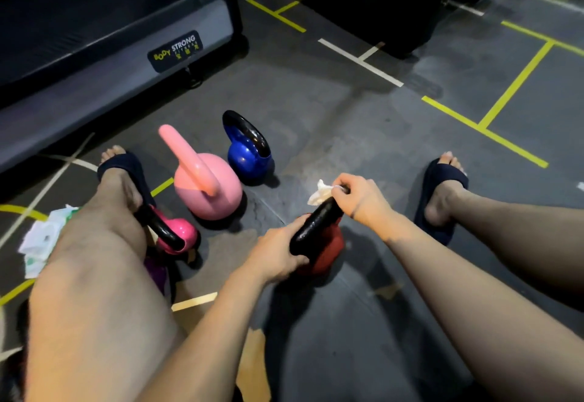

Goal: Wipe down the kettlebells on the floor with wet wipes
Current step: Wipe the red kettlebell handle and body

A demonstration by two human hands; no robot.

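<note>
A red kettlebell (328, 250) with a black handle stands on the dark floor between my legs. My left hand (278, 250) grips the near end of its handle. My right hand (360, 196) pinches a white wet wipe (319, 193) against the far end of the handle. A light pink kettlebell (211, 186), a blue one (249, 158) with a black handle and a hot pink one (180, 234) stand to the left. A purple one (156, 272) is mostly hidden behind my left leg.
A pack of wet wipes (41, 240) lies on the floor at the left, beside my left leg. A treadmill base (110, 53) runs along the back left. Dark machines stand at the back. Yellow and white lines mark the floor.
</note>
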